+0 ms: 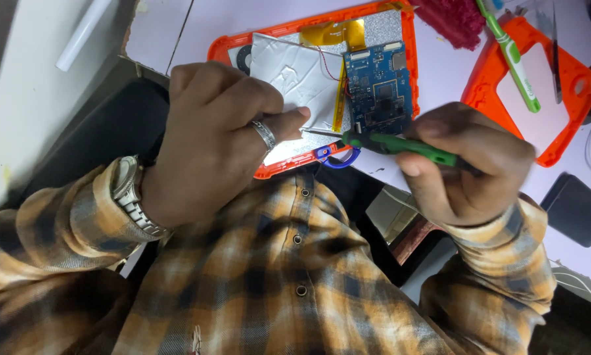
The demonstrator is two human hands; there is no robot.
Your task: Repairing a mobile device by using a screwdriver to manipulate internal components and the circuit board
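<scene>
The opened orange tablet (322, 85) is lying on the table (440, 72), circuit board up. Below it, the left hand (210, 138) is pressing curled fingers on the silver battery (295, 72); the right hand (466, 164) is pinching a green-handled tool (401, 143), which is best kept shallow at the battery's edge.

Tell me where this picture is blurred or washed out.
Head view: the right hand and its green screwdriver are motion-smeared; the left hand is sharper; the silver battery pack glares; the plaid shirt up close is soft.
</scene>
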